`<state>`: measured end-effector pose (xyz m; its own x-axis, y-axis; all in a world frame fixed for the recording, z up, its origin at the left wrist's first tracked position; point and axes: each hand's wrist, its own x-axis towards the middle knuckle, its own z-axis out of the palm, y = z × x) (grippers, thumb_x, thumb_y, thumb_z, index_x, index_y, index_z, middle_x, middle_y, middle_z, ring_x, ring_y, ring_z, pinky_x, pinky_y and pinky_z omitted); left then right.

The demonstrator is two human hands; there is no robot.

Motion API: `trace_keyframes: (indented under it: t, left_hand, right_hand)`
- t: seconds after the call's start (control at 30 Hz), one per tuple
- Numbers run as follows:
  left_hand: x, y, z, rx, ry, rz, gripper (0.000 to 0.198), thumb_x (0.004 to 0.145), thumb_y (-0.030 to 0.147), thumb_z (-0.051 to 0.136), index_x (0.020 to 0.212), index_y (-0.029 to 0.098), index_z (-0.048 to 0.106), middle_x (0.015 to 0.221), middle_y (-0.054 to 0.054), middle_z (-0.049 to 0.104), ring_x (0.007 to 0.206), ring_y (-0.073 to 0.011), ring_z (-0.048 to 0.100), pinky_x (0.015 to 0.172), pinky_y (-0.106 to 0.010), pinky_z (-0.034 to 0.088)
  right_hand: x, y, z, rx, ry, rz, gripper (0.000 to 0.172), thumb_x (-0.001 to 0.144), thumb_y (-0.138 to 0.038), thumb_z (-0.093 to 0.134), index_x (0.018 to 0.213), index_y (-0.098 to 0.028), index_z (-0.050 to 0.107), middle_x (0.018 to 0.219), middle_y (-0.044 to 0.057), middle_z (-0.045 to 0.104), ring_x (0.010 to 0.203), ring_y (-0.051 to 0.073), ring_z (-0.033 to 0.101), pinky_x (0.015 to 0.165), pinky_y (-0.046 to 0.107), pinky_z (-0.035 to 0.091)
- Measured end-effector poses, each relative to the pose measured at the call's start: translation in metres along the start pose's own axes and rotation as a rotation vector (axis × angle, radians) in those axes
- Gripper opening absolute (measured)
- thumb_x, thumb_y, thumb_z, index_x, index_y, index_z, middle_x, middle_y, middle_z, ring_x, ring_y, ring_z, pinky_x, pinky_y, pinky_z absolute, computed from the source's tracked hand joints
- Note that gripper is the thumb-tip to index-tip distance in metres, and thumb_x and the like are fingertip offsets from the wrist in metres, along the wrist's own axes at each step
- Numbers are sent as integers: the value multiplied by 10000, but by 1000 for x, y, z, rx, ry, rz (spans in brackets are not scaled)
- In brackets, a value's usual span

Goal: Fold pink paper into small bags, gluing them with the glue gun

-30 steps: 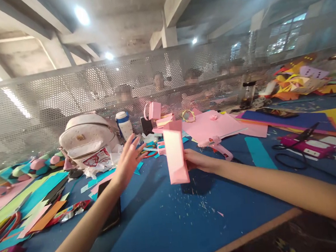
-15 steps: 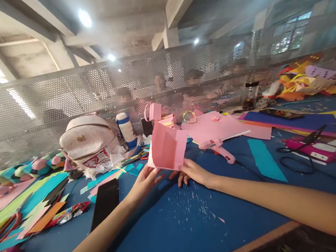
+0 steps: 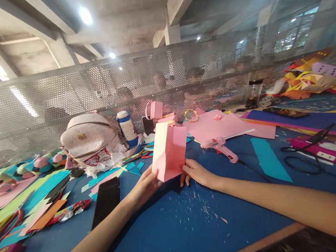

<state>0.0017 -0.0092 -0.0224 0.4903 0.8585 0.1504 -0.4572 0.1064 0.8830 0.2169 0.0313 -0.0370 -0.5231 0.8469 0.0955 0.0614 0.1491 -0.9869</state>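
Observation:
A folded pink paper [image 3: 174, 153] is held up above the blue table [image 3: 177, 235], its creased panels standing at angles to each other. My left hand [image 3: 145, 185] pinches its lower left corner, the thumb on the near face. At the lower right edge, my right hand [image 3: 196, 173] grips the paper between thumb and fingers, with the other fingers curled below. A pink glue gun [image 3: 221, 148] lies on the table to the right of my right hand. Behind the held paper stands a small pink paper box [image 3: 156, 109].
Left: black phone [image 3: 106, 200], paper strips, scissors [image 3: 24, 203], white backpack [image 3: 89, 136] and bottle [image 3: 127, 128]. Right: blue strip [image 3: 269, 160], magenta power strip [image 3: 323, 148] with black cable, stacked coloured sheets. A perforated metal screen [image 3: 94, 85] runs behind, people beyond it.
The pink paper has turned and its left panel now faces me more, with its lower edge lower. Both hands keep hold, and the camera view has shifted slightly.

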Motion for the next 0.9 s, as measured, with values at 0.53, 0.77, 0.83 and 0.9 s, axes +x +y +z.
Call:
trace_keyframes:
  t: [0.53,0.77,0.83,0.9]
  left_hand:
    - [2,0,2,-47,-13,-102,589,946,547,363,1311,133,568,1344,-124,585,1340,-295,431,1158,-442,249]
    - [2,-3,4,-39,-8,-114,568,940,535,402,1300,134,583,1319,-124,606,1337,-295,441,1157,-427,264]
    - [2,-2,6,-19,8,-98,555,943,527,406,1305,144,577,1342,-122,587,1326,-295,454,1148,-424,288]
    - [3,-1,7,20,85,-30,504,936,491,456,1315,177,564,1368,-105,567,1312,-295,469,1126,-421,324]
  right_hand:
    - [-5,-5,4,-106,8,-23,243,909,-394,434,883,-161,496,730,50,686,447,106,590,423,212,458]
    - [-6,-6,2,-178,23,-34,280,919,-412,420,777,-179,479,646,13,638,411,94,547,389,197,393]
    - [-6,-6,-1,-198,43,-33,277,916,-425,437,774,-188,457,602,-12,603,375,84,506,363,191,352]
    - [-5,-7,-4,-221,66,-31,274,914,-431,455,777,-195,439,533,-47,543,341,71,447,348,183,317]
